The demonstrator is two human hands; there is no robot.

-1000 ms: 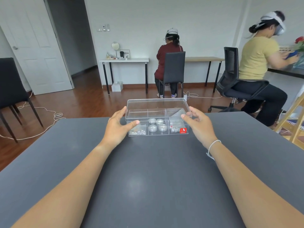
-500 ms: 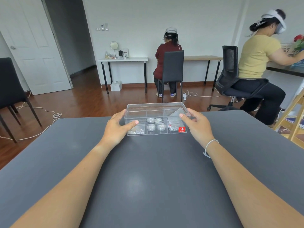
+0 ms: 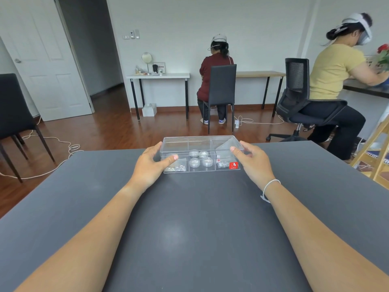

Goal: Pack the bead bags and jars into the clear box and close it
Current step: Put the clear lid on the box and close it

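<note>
The clear box point(image 3: 223, 170) stands at the far middle of the dark table, its clear lid point(image 3: 200, 142) lying almost flat on top. Inside, several small round jars point(image 3: 199, 160) fill the middle compartment. Bead bags lie in the left compartment point(image 3: 176, 168) and the right one point(image 3: 221, 164). A red sticker point(image 3: 233, 165) marks the front right corner. My left hand point(image 3: 150, 165) grips the box's left end, thumb on the front wall. My right hand point(image 3: 252, 162) holds the right end, fingers on the lid's edge.
The grey table point(image 3: 189, 218) stretches toward me with its far edge just behind the box. Beyond it, two people sit at desks, one on a black chair point(image 3: 222, 89), one on an office chair point(image 3: 303, 102). Another black chair point(image 3: 12, 114) stands at left.
The lid has come down from a raised tilt to nearly flat on the box. Both hands stayed at the box's ends.
</note>
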